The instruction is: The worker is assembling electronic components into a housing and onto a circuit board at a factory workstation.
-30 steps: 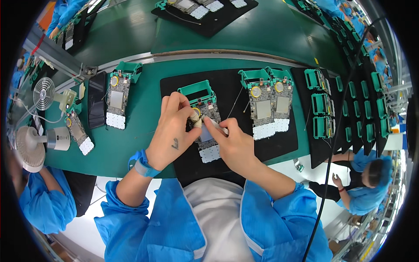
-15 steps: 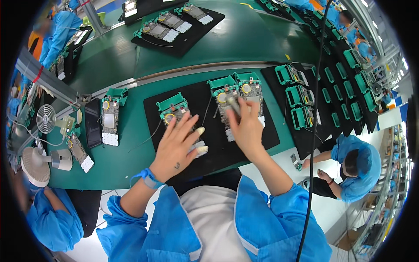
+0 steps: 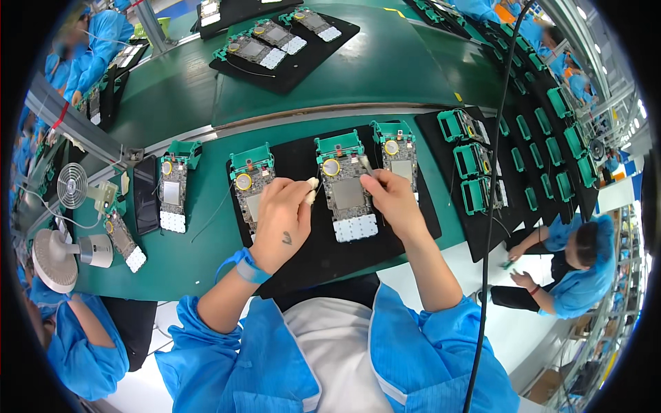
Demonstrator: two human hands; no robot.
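In the head view, the bare right hand (image 3: pixel 392 196) is clamping a slim, pale, stick-shaped tool (image 3: pixel 364 164) between its fingers; the tool's tip is hovering over or touching, which one cannot be told, the upper right of the middle grey rectangular circuit board with green plastic frame (image 3: pixel 348 196); that board is lying on a black flat mat (image 3: pixel 310 255), between two similar boards; the left hand (image 3: pixel 282 213), wearing cream fingertip covers (image 3: pixel 312 184), is partly covering the left grey circuit board (image 3: pixel 244 181); whether its fingertips are gripping anything cannot be told.
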